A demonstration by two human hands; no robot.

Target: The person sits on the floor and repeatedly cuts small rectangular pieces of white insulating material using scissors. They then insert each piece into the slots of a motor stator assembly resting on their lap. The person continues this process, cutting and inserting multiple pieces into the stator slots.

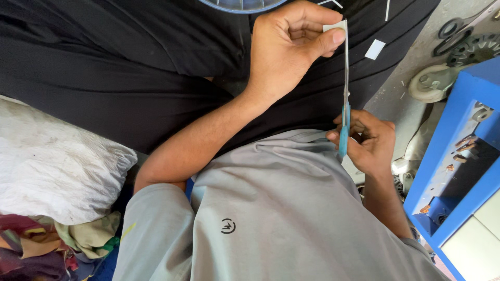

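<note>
My left hand [291, 44] pinches a small white paper piece [335, 26] between thumb and fingers, held above my lap in black trousers. Blue-handled scissors [346, 93] are gripped by my right hand [371, 140]. The long blades point up to the paper's right edge. The handle loops are mostly hidden inside my fingers. A small white paper scrap [374, 49] lies on the black trousers to the right of the blades.
A blue wooden frame [458, 130] stands at the right. Metal parts and a white handle-like piece [435, 80] lie on the grey floor beyond it. A white sack [52, 161] and coloured cloths [47, 244] sit at the left. A round fan grille [242, 4] shows at the top.
</note>
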